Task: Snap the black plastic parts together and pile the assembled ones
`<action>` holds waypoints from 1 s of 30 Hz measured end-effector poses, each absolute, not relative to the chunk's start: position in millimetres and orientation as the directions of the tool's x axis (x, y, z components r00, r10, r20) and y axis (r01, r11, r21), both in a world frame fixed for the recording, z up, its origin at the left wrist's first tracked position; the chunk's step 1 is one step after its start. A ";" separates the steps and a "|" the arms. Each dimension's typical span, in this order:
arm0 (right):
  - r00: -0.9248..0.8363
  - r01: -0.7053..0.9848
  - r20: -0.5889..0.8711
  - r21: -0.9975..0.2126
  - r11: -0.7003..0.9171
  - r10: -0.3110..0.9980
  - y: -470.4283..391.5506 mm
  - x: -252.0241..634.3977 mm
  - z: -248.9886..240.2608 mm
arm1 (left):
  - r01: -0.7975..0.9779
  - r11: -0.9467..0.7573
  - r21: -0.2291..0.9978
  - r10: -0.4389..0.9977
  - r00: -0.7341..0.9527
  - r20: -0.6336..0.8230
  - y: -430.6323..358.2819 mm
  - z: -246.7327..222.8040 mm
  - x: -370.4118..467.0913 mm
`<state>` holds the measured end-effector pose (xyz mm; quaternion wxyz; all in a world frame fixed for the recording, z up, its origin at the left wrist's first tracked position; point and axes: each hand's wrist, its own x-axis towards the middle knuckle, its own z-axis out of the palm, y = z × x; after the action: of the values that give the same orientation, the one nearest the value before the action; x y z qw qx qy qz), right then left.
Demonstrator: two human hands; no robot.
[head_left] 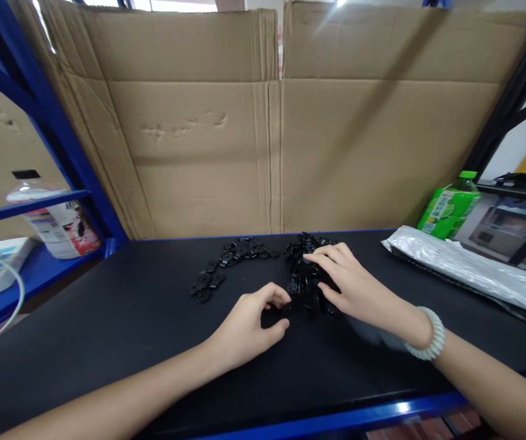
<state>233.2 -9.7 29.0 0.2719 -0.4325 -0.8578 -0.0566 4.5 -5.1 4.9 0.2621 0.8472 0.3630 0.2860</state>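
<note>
A heap of small black plastic parts (306, 269) lies on the black tabletop (162, 348), right of the middle. Over its right side is my right hand (348, 275), fingers apart and touching the parts; a pale beaded bracelet circles that wrist. My left hand (258, 321) rests at the near left edge of the heap, with its thumb and curled fingers apart and no part visible between them. Farther left, a smaller group of round black parts (242, 249) trails toward the front, ending in a few pieces (204, 286). Exact shapes within the heap are hard to make out.
Tall cardboard sheets (189, 153) wall off the back. At the right stand a green bottle (451, 205) and a silvery plastic-wrapped package (474, 266). A large bottle (56, 214) and a white device with a cable (1, 263) sit on the blue side shelf at left.
</note>
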 end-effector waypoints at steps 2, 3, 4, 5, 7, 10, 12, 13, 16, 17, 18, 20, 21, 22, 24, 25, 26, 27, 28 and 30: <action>-0.479 0.761 0.514 -0.160 0.628 0.711 -10.7 234.2 29.6 | 0.455 -0.600 0.658 0.757 0.589 0.283 -5.2 6.4 3.7; -0.476 0.755 0.517 -0.175 0.632 0.712 -11.5 234.4 30.5 | 0.459 -0.603 0.652 0.756 0.590 0.283 -4.0 8.2 2.4; -0.472 0.747 0.521 -0.193 0.637 0.711 -12.5 234.2 31.8 | 0.481 -0.607 0.633 0.760 0.583 0.288 -1.5 11.1 -0.1; -0.467 0.736 0.528 -0.212 0.643 0.709 -13.9 233.7 33.3 | 0.537 -0.611 0.582 0.772 0.566 0.289 2.3 15.0 -3.8; -0.457 0.704 0.548 -0.259 0.661 0.701 -18.1 231.4 36.5 | 0.711 -0.578 0.400 0.816 0.504 0.283 13.6 25.5 -15.8; -0.495 0.590 0.485 -0.421 0.689 0.721 -29.3 222.8 39.8 | 0.888 -0.439 0.137 0.880 0.394 0.266 35.1 42.1 -39.9; -0.595 0.446 0.373 -0.584 0.678 0.712 -39.2 213.5 39.7 | 0.925 -0.372 0.074 0.905 0.344 0.248 46.9 47.8 -52.9; -0.661 0.368 0.316 -0.653 0.662 0.680 -44.2 208.3 38.8 | 0.934 -0.353 0.052 0.913 0.331 0.238 50.9 48.2 -56.9; -0.821 0.203 0.216 -0.755 0.624 0.528 -55.7 194.7 33.1 | 0.938 -0.346 0.011 0.919 0.337 0.204 55.0 42.1 -58.6; -0.847 0.187 0.192 -0.765 0.616 0.496 -57.3 191.9 30.5 | 0.934 -0.358 0.008 0.916 0.350 0.196 54.7 39.1 -56.9; -0.856 0.192 0.172 -0.770 0.608 0.488 -57.7 190.2 27.9 | 0.928 -0.373 0.013 0.912 0.364 0.190 54.1 36.2 -54.7; -0.830 0.246 0.146 -0.770 0.588 0.538 -55.2 189.9 23.1 | 0.913 -0.406 0.041 0.901 0.393 0.186 52.8 32.3 -50.5; -0.803 0.280 0.140 -0.769 0.574 0.579 -52.8 190.9 20.9 | 0.903 -0.425 0.064 0.894 0.407 0.186 52.4 31.4 -48.7; -0.771 0.307 0.143 -0.770 0.560 0.620 -49.9 192.2 18.7 | 0.892 -0.443 0.092 0.887 0.422 0.187 51.8 31.2 -47.1; -0.714 0.316 0.170 -0.786 0.531 0.679 -44.2 194.3 14.5 | 0.864 -0.477 0.161 0.874 0.447 0.192 49.8 32.2 -43.8; -0.695 0.288 0.194 -0.808 0.514 0.693 -41.8 194.7 12.3 | 0.845 -0.494 0.202 0.866 0.459 0.200 48.0 33.0 -41.7; -0.677 0.242 0.216 -0.838 0.490 0.704 -39.8 194.4 10.1 | 0.823 -0.512 0.246 0.857 0.468 0.215 45.5 33.7 -39.2; -0.661 0.185 0.229 -0.873 0.452 0.715 -38.4 193.5 8.1 | 0.798 -0.529 0.290 0.847 0.477 0.234 42.1 34.2 -36.1; -0.645 0.123 0.230 -0.910 0.396 0.729 -37.4 192.2 6.3 | 0.773 -0.546 0.323 0.837 0.483 0.257 37.9 34.3 -32.6; -0.614 0.011 0.183 -0.971 0.240 0.768 -36.9 189.1 4.0 | 0.687 -0.577 0.441 0.817 0.476 0.326 27.5 33.3 -24.9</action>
<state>189.1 -36.9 4.0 0.3430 -0.2745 -0.7089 0.5518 -24.9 27.5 33.3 0.1257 0.8499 0.4424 0.2573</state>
